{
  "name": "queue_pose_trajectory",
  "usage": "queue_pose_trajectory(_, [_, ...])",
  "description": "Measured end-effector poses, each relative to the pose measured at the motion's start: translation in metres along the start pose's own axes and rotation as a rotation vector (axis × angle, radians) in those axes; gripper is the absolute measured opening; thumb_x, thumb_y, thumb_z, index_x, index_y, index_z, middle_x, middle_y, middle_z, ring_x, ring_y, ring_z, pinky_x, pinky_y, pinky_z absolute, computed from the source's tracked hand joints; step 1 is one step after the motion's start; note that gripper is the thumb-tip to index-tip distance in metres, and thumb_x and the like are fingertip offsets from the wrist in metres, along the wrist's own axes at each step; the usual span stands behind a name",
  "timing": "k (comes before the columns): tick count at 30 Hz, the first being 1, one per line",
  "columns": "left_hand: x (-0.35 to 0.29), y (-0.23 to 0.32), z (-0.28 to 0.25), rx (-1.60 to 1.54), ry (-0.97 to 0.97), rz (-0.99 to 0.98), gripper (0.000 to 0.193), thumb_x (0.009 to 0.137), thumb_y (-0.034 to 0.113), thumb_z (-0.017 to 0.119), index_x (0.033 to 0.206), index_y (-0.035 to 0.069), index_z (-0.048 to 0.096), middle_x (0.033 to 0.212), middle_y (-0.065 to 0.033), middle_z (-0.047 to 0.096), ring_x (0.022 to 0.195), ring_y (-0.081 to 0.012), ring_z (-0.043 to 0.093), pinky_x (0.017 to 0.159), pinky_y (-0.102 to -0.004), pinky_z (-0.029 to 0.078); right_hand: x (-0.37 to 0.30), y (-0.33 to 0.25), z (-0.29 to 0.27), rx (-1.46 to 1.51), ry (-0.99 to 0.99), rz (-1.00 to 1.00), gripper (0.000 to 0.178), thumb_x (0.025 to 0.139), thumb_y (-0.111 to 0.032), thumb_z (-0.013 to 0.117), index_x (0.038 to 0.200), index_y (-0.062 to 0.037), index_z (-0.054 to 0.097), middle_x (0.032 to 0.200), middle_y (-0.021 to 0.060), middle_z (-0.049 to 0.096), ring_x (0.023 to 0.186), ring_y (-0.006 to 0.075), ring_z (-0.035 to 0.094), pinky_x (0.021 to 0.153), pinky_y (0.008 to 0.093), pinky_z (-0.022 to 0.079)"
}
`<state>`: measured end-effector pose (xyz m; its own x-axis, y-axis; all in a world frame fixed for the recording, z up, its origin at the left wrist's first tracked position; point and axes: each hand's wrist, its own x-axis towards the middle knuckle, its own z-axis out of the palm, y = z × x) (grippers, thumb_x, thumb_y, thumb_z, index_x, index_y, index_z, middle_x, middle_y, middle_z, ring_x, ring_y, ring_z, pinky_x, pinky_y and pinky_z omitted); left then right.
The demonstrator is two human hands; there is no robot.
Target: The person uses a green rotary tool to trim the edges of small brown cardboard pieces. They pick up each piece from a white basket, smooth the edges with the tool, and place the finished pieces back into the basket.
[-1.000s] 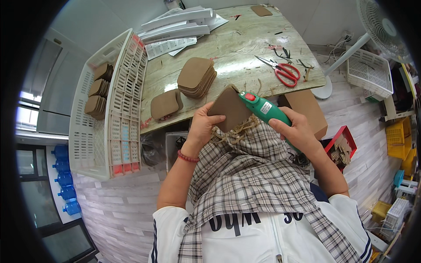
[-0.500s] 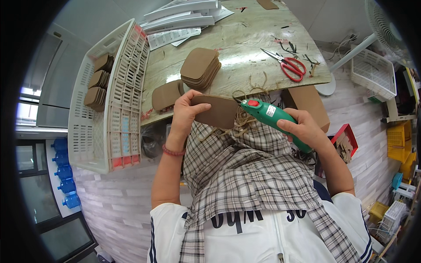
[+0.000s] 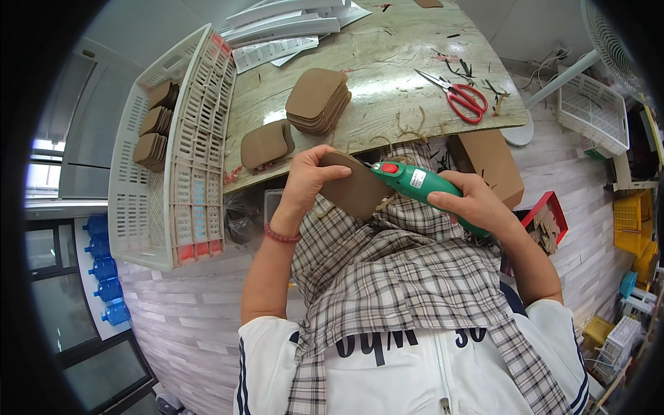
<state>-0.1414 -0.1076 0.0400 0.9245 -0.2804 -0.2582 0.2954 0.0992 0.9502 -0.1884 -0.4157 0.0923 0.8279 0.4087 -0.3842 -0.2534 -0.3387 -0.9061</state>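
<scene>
My left hand (image 3: 309, 178) pinches a flat brown pad (image 3: 354, 192) with rounded corners, thumb on its upper face. In my right hand (image 3: 478, 200) is a green handheld power tool (image 3: 430, 185) with a red switch, its fingers wrapped around the body. The tool's narrow tip meets the pad's upper right edge; whether it touches or only overlaps it I cannot tell. Both are held over my plaid apron (image 3: 387, 270). Beyond my left hand, a single brown pad (image 3: 266, 144) lies on the table by a stack of similar pads (image 3: 317, 98).
Red-handled scissors (image 3: 465, 102) and dark scraps lie on the worn table (image 3: 394, 62). Papers (image 3: 283, 34) are piled at its far left. A white plastic crate (image 3: 197, 187) with brown pads stands at left. Right of my lap are a cardboard box (image 3: 492, 166) and a red-edged box (image 3: 559, 211).
The pad has turned clockwise, its right end swinging down. The tool's tip has shifted slightly left and down along the edge. My grips stay the same.
</scene>
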Motion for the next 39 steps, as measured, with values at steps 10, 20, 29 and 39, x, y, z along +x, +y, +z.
queue_pose_trajectory(10, [-0.003, 0.009, 0.009, 0.099, -0.144, -0.099, 0.032, 0.072, -0.007, 0.073, 0.101, 0.003, 0.063, 0.087, -0.0018, 0.068, 0.079, -0.0092, 0.063, 0.074, -0.0213, 0.050, 0.016, -0.010, 0.012, -0.004, -0.048, -0.028, 0.040, 0.088, -0.033, 0.068, 0.105, 0.0027, 0.063, 0.070, 0.0016, 0.055, 0.055, 0.0072, 0.052, 0.051, 0.0236, 0.044])
queue_pose_trajectory(20, [0.001, 0.007, -0.111, -0.118, 0.411, 0.244, 0.039, 0.081, -0.007, 0.064, 0.118, 0.002, 0.058, 0.115, -0.0081, 0.060, 0.098, -0.0170, 0.061, 0.087, -0.0299, 0.052, 0.031, -0.004, 0.026, 0.077, 0.083, -0.067, 0.036, 0.088, -0.030, 0.068, 0.107, -0.0004, 0.063, 0.072, 0.0016, 0.058, 0.054, 0.0070, 0.052, 0.050, 0.0234, 0.043])
queue_pose_trajectory(29, [0.069, -0.009, -0.127, 1.494, 0.919, 0.584, 0.048, 0.084, 0.032, 0.068, 0.123, 0.005, 0.059, 0.129, -0.0197, 0.051, 0.123, -0.0376, 0.043, 0.105, -0.0467, 0.033, 0.026, 0.029, 0.016, 0.076, 0.176, -0.037, 0.036, 0.088, -0.032, 0.067, 0.098, 0.0021, 0.063, 0.069, 0.0018, 0.056, 0.053, 0.0075, 0.052, 0.049, 0.0238, 0.044])
queue_pose_trajectory(39, [0.109, 0.001, -0.054, 1.206, 0.807, 0.536, 0.046, 0.076, 0.031, 0.075, 0.109, 0.002, 0.062, 0.139, -0.0206, 0.043, 0.137, -0.0392, 0.026, 0.111, -0.0498, 0.020, 0.017, 0.033, 0.011, 0.074, 0.234, -0.079, 0.037, 0.088, -0.035, 0.068, 0.094, 0.0018, 0.062, 0.068, 0.0029, 0.057, 0.053, 0.0086, 0.055, 0.049, 0.0252, 0.045])
